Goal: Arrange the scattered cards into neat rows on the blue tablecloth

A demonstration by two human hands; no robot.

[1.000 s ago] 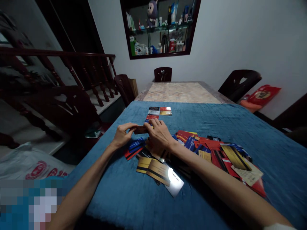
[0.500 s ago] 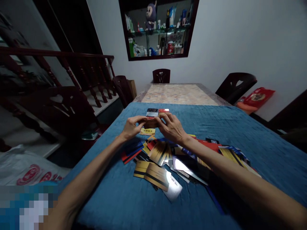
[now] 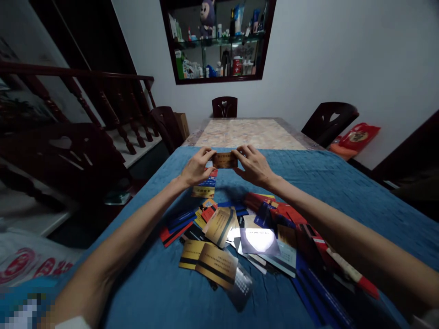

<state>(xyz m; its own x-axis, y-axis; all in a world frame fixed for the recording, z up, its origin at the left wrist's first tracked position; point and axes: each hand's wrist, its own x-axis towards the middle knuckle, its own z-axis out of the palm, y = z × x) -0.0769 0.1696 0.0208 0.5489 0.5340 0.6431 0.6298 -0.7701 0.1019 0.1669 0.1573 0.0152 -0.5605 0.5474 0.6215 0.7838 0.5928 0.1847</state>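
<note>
A brown-gold plastic card (image 3: 224, 160) is held up level between both hands above the blue cloth. My left hand (image 3: 199, 169) pinches its left end between thumb and fingers. At the right end, my right hand (image 3: 253, 165) grips it the same way. Just below and behind my left hand lies a column of overlapping cards, with a yellow card (image 3: 203, 191) nearest me; its far end is partly hidden. Closer to me spreads a loose pile of cards, among them a gold card with a dark stripe (image 3: 216, 265) and a shiny card (image 3: 259, 241) reflecting light.
The blue cloth (image 3: 137, 278) covers the near part of the table, and a marble-patterned top (image 3: 243, 132) shows beyond. Dark wooden chairs (image 3: 224, 107) stand around it. A wooden railing (image 3: 113, 119) and a white plastic bag (image 3: 24, 260) are at left, a red bag (image 3: 358, 138) at right.
Both hands have raised the card and tipped it so its face shows toward me. More of the pile's right side is uncovered. The view has shifted slightly.
</note>
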